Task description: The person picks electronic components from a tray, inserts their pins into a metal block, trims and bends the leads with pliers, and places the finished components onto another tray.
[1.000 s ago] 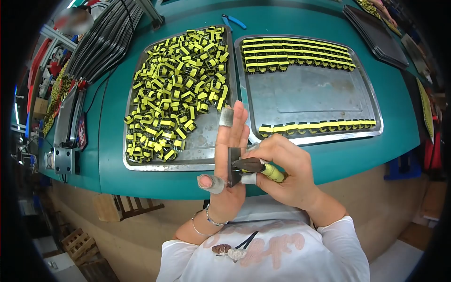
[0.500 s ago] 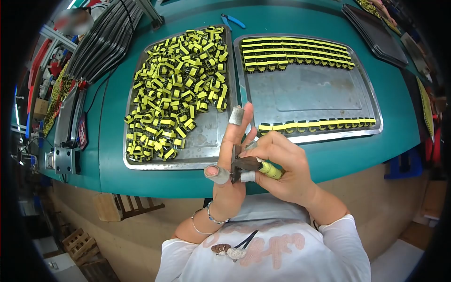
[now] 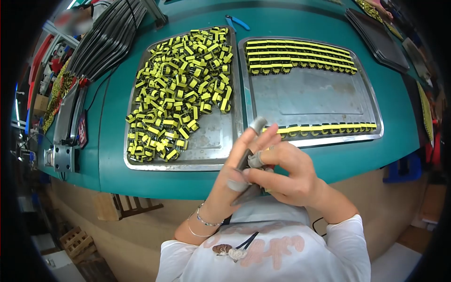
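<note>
My left hand (image 3: pixel 235 169) is at the centre, below the gap between two metal trays, its fingers partly stretched toward the upper right and its thumb across the palm. It holds a dark flat piece (image 3: pixel 243 160). Against that piece is my right hand (image 3: pixel 286 174), with its fingers bent and pinched together. What lies between its fingers is mostly hidden. Grey wraps cover some fingertips of both hands. The left tray (image 3: pixel 211 157) bears a loose heap of yellow-and-black parts (image 3: pixel 181 89). In the right tray (image 3: pixel 312 96), similar parts stand in rows (image 3: pixel 300 54) along the far edge and one row (image 3: pixel 329 128) along the near edge.
Blue-handled cutters (image 3: pixel 238 22) lie behind the trays. Stacked black trays (image 3: pixel 105 40) are at the back left, others (image 3: pixel 376 40) at the right. A metal block (image 3: pixel 66 160) sits at the left table edge. A blurred person is at the upper left, another person's hand at the upper right.
My left hand has tilted to the right and its thumb has folded inward. My right hand has turned and closed over the dark piece; the dark-jawed, yellow-green-handled tool is no longer clearly visible.
</note>
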Motion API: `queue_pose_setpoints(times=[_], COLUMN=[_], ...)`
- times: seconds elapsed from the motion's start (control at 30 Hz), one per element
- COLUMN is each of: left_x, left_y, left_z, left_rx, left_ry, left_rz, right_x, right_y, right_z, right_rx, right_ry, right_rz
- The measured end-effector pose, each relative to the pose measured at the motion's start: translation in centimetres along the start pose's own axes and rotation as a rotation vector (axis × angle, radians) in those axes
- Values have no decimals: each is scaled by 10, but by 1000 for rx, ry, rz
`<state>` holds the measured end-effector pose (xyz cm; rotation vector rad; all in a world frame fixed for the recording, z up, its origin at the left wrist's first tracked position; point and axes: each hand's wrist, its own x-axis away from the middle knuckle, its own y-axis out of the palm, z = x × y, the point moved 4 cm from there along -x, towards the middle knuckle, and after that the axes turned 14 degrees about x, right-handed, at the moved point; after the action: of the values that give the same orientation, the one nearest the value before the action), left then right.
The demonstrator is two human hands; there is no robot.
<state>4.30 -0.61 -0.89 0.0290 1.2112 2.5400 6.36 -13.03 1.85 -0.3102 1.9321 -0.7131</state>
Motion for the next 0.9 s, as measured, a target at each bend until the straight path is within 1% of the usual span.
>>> queue_pose_setpoints(times=[0.07,0.1,0.2,0.27,0.33,0.4,0.47,0.53,0.57,0.6,0.67,0.7,0.73,0.8,0.9], left_x=[7,8,10,11,13,18,24,31,32,32,32,31,30,28,23], left_y=[-5,-6,-14,-16,-17,-15,-18,-29,-31,-32,-33,-33,-33,-32,-29], left_z=[-2,-1,-1,10,31,57,79,92,94,93,91,90,90,88,80], left_rx=[-184,-162,-289,-418,-836,-1547,-1871,-2011,-2061,-2071,-2092,-2115,-2110,-2101,-2030], left_ry=[-23,-14,50,131,244,380,427,366,321,290,222,244,247,252,300], left_rz=[-33,-19,55,167,280,383,522,532,476,469,462,457,463,471,427], right_x=[3,5,5,5,3,-2,-8,-14,-18,-22,-23,-24,-27,-30,-31], right_y=[0,3,0,-6,-13,-24,-37,-47,-53,-58,-57,-55,-54,-52,-44], right_z=[-3,-3,-9,-10,-6,5,22,45,55,66,98,113,124,147,171], right_rx=[-16,-20,64,63,73,93,162,190,210,229,215,207,269,393,493], right_ry=[-23,-77,-77,-42,18,107,172,225,320,414,458,480,491,504,512], right_rz=[38,97,-10,6,18,27,-4,-1,-66,-133,-81,-54,-59,-103,-176])
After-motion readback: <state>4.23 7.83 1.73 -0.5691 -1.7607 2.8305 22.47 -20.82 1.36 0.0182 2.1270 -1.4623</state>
